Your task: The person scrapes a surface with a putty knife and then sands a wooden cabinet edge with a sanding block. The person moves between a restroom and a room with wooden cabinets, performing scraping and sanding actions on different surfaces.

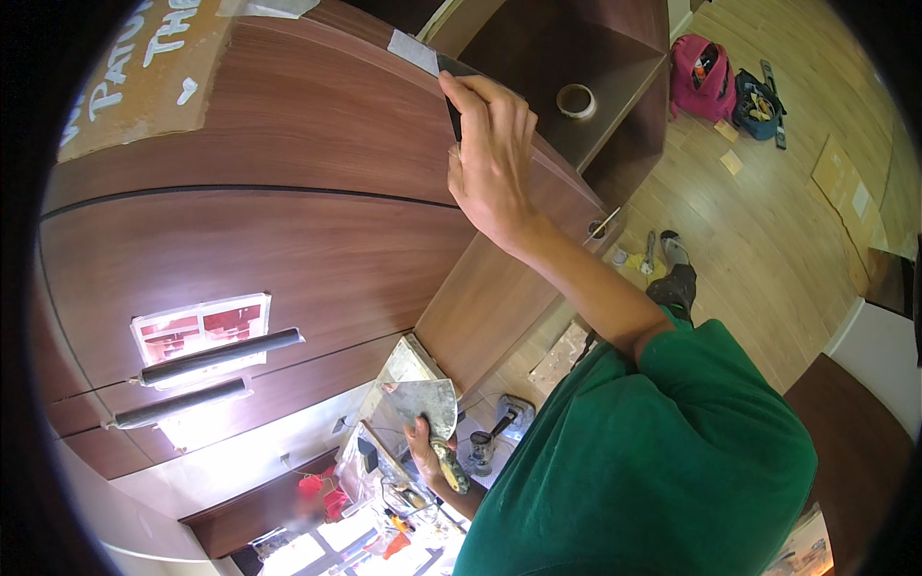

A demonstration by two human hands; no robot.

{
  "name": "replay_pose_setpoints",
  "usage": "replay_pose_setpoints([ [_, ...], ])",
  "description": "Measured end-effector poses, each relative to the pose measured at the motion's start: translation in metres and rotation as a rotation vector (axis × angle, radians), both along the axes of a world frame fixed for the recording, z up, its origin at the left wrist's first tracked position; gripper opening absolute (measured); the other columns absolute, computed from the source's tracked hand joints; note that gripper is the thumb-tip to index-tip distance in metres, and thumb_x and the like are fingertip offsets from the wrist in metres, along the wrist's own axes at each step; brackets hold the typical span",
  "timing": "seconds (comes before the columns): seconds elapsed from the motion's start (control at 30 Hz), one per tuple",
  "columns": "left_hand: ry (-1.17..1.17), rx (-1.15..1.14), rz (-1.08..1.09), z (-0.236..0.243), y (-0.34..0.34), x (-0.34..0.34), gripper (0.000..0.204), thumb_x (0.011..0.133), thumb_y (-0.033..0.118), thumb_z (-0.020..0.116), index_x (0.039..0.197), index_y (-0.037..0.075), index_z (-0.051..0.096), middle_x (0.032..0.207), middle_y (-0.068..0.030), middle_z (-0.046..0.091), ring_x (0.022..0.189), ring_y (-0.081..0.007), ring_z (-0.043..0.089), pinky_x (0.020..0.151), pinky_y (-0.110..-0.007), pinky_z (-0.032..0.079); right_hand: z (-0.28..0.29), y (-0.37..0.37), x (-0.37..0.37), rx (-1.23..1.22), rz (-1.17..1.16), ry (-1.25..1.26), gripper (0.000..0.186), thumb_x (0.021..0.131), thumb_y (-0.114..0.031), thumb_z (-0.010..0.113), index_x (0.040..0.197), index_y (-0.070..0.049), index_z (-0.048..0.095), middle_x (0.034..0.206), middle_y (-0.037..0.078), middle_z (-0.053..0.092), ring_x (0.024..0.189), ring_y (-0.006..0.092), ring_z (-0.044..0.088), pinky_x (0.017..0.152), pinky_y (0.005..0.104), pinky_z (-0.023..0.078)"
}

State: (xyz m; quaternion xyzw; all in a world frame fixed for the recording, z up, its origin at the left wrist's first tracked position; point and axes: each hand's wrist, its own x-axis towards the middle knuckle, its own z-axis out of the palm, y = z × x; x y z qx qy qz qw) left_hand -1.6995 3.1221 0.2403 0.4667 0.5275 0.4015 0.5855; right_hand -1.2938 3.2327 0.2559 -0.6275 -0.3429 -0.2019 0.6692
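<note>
My right hand [495, 158] is raised to the upper edge of a brown wood-grain cabinet [288, 144]. Its fingers and thumb close round a dark flat tool [451, 113], mostly hidden behind the hand, so its exact kind does not show. Just left of the fingertips, a strip of pale tape [413, 50] lies along that edge. Lower down and to the left, my left hand [423, 449] grips a broad putty knife [423, 403]. Its grey blade is smeared and tilts upward, while the stained yellowish handle points down to the right.
A tape roll [576, 101] sits on the dark shelf. Beside the cabinet stands a small pot with a stick [597, 228]. Two long dark handles [221, 357] jut from the cabinet front. A pink backpack [704, 77], a dark tool bag [757, 106] and cardboard [850, 187] lie on the floor.
</note>
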Motion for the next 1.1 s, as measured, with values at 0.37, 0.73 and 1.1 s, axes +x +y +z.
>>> replay_pose_setpoints([
  [0.37,0.102,-0.026,0.008,-0.004,0.02,0.004,0.043,0.102,0.035,0.066,0.121,-0.001,0.053,0.079,-0.0093,0.063,0.042,-0.0144,0.052,0.036,-0.026,0.038,0.005,-0.005,0.005,0.004,0.019,-0.033,0.079,0.068,0.017,0.069,0.143,-0.005,0.054,0.135,0.011,0.053,0.117,0.0306,0.051,0.098,0.0436,0.038],
  [0.73,0.029,-0.024,-0.024,-0.003,0.02,0.015,0.038,0.103,0.032,0.066,0.121,0.002,0.053,0.086,-0.0085,0.064,0.044,-0.0132,0.053,0.038,-0.025,0.042,0.02,-0.02,0.015,0.023,0.089,-0.003,0.079,0.069,0.018,0.068,0.144,-0.005,0.052,0.135,0.013,0.052,0.117,0.0312,0.05,0.097,0.0434,0.039],
  [1.1,0.07,-0.044,-0.052,-0.007,0.028,0.014,0.038,0.103,0.033,0.065,0.119,0.0,0.053,0.078,-0.01,0.064,0.043,-0.0148,0.052,0.038,-0.026,0.041,0.019,-0.018,0.01,-0.016,0.135,-0.022,0.07,0.077,0.009,0.077,0.142,-0.001,0.053,0.133,0.014,0.053,0.121,0.0304,0.051,0.099,0.0469,0.037],
])
